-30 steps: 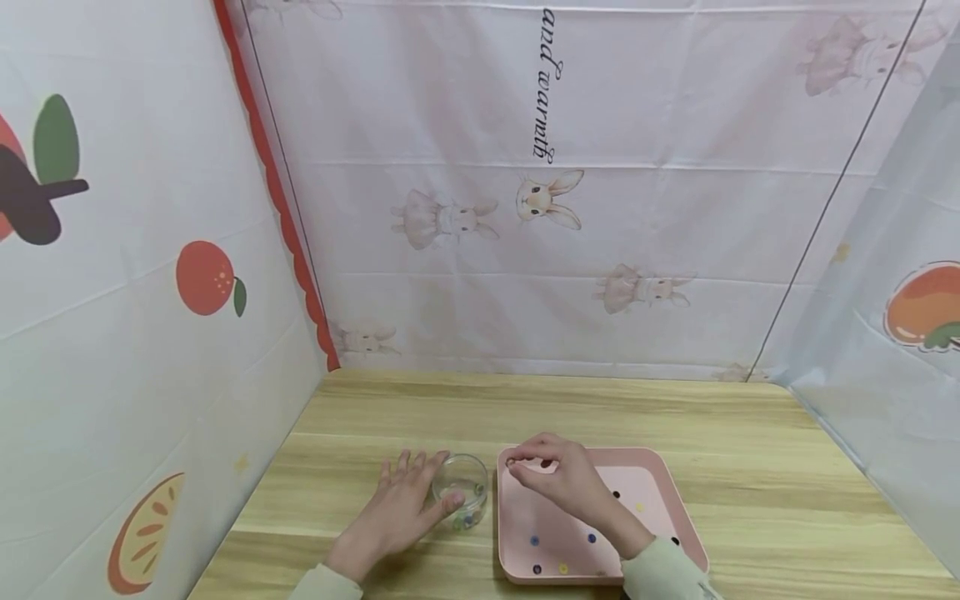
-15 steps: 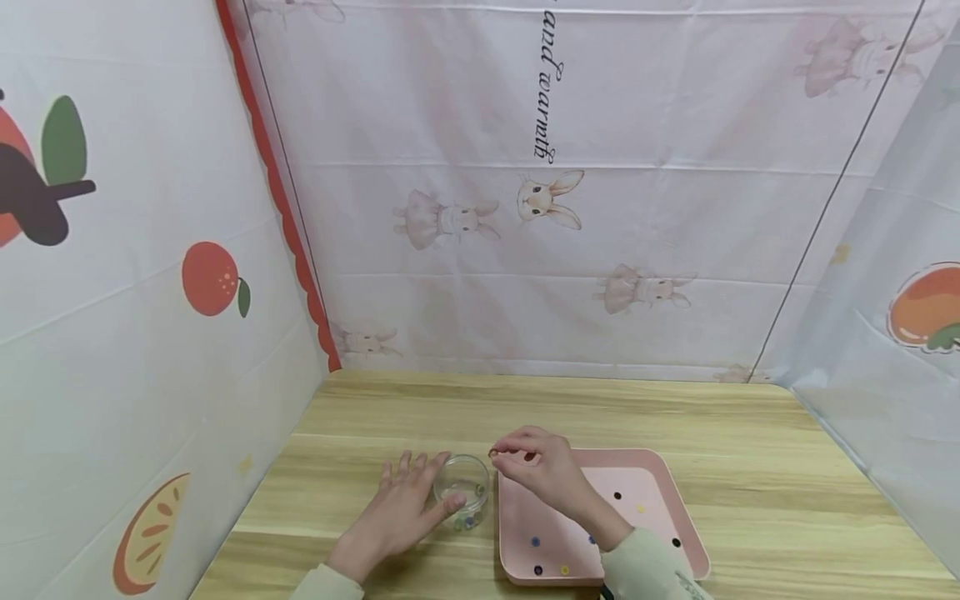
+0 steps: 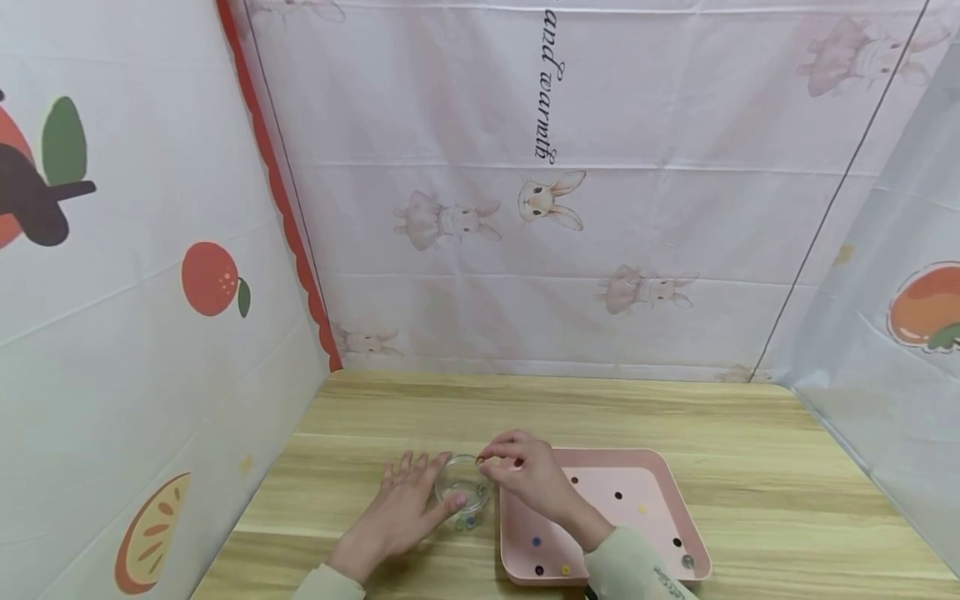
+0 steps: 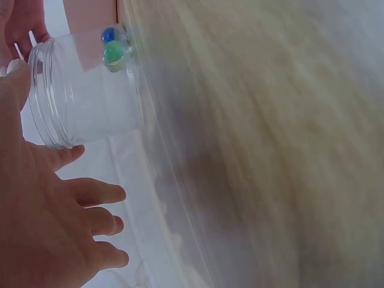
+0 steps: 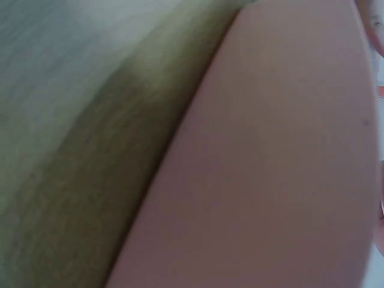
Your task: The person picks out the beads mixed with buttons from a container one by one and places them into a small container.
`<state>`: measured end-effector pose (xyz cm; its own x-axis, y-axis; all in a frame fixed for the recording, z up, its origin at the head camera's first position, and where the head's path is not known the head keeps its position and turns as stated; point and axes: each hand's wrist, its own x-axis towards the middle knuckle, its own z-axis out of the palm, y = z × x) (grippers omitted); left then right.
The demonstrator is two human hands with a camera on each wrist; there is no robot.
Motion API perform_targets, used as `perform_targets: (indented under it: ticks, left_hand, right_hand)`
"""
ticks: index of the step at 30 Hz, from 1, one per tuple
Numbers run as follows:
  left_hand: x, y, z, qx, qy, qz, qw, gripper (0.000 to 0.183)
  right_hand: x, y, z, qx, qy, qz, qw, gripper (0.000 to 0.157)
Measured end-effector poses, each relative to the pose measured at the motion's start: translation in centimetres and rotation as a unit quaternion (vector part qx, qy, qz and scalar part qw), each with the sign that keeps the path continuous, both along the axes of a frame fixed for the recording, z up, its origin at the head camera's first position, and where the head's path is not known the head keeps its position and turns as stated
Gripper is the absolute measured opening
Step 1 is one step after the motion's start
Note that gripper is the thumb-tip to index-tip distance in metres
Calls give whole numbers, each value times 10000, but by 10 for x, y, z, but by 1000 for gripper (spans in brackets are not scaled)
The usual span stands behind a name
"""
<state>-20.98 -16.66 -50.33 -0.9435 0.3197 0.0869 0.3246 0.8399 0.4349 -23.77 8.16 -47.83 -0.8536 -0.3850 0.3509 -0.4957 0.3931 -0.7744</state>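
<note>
A clear jar [image 3: 461,457] stands on the table left of a pink tray [image 3: 507,533]. My left hand [image 3: 397,512] holds it at the rim between thumb and index finger, the other fingers spread. Through the jar wall [image 4: 84,108] in the left wrist view, a blue marble [image 4: 108,35] and a green marble [image 4: 113,53] show at the bottom. My right hand [image 3: 536,479] pinches a small brownish marble [image 3: 481,459] right at the jar's right rim. In the right wrist view only a sliver of the right hand [image 5: 379,237] shows, at the edge.
Several small marbles lie scattered in the tray, among them a blue one [image 3: 536,542], a yellow one [image 3: 566,570], a black one [image 3: 618,496] and a clear one [image 3: 687,562]. Printed cloth [image 3: 465,317] hangs behind the wooden table [image 3: 795,500] and along both sides.
My right hand has moved left from over the tray to the jar's rim, carrying the brownish marble. The left hand and the jar have stayed in place.
</note>
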Motion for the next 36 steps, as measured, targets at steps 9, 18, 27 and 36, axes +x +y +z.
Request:
perform_targets:
  ticks: [9,18,27,36]
  left_hand:
    - [0,-1,-3,-37,84,9,10000,77]
    - [-1,-1,-5,28,61,-18,10000,77]
    - [-1,-2,-6,43,83,-15,10000,78]
    - [-1,-2,-7,74,53,-22,10000,78]
  right_hand:
    - [1,-4,-7,356,-98,103,9993,15]
    - [3,-7,-9,636,-106,154,9978,15]
    - [4,-9,-12,652,-91,114,9978,13]
    - [2,-11,-16,715,18,115,9974,13]
